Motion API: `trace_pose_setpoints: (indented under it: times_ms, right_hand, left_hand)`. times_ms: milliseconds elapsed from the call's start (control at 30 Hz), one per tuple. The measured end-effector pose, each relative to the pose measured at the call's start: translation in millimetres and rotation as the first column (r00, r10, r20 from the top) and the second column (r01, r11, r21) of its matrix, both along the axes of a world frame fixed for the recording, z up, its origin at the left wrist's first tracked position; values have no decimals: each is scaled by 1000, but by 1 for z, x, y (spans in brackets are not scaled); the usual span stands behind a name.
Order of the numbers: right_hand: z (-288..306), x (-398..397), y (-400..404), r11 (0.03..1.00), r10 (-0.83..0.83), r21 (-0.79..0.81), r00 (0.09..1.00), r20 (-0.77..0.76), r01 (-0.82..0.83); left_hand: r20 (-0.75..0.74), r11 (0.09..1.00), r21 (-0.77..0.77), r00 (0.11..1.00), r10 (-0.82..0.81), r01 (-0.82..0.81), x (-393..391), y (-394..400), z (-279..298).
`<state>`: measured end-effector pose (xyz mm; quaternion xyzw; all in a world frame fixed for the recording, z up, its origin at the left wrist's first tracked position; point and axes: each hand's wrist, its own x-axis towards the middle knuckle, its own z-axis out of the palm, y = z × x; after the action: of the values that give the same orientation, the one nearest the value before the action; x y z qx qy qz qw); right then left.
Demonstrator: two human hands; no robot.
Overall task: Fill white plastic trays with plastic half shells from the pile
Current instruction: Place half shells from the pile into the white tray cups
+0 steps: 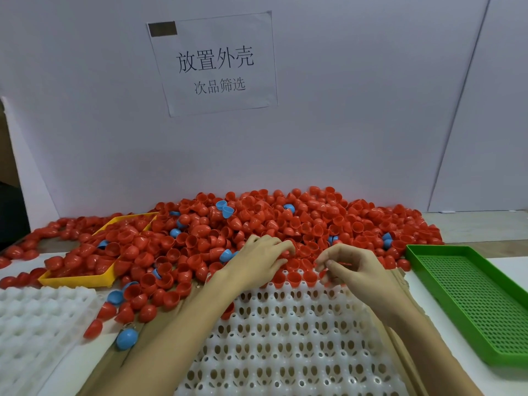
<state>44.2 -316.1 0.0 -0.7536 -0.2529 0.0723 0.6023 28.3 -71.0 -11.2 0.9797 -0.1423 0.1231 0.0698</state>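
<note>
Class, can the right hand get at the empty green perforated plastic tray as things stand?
Probably yes: the green perforated plastic tray lies open just beside the right hand, with nothing between them.

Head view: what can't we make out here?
- Right hand: its curled fingers hide whether they pinch a red plastic half shell.
- White plastic tray with holes: far row partly behind both hands; near end cut off by the bottom edge.
- Left hand: fingertips sit in the red shell pile; grip unclear.
- Yellow plastic tray: inside buried under shells.
</note>
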Motion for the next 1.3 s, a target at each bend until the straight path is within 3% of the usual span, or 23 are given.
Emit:
trace_pose_setpoints:
  times_ms: [200, 367, 500, 633, 733, 867, 1100, 1300]
  right_hand:
    - [0, 1, -1, 1000, -3, 16, 1000, -1, 3]
    - [0, 2, -2, 1000, 5, 27, 1000, 1, -5]
    - [3, -1, -2, 995, 22, 94, 999, 29, -25]
    - [9, -8, 0, 971, 214, 106, 976, 29, -216]
    - [12, -14, 1, 945, 325, 34, 946, 14, -325]
    - [11, -19, 5, 941, 338, 13, 941, 15, -338]
    - [9, -23, 13, 914, 402, 49, 915, 23, -402]
    - [11, -25, 13, 932, 358, 22, 930, 82, -361]
  left_hand:
    - [108, 970, -242, 993, 43, -15, -1, 5, 8]
    - [225, 893, -450, 965, 132, -17, -20, 10, 26]
    - [208, 634, -764, 975, 75, 114, -51, -8, 38]
    - [110, 293, -947, 990, -87, 131, -78, -30, 37]
    - [73, 178, -979, 989, -131, 96, -88, -37, 27]
    - [31, 188, -981, 995, -91, 47, -98, -35, 18]
    - [101, 439, -896, 994, 48, 70, -107, -27, 18]
    - [182, 636, -771, 959, 216, 3, -113, -29, 19]
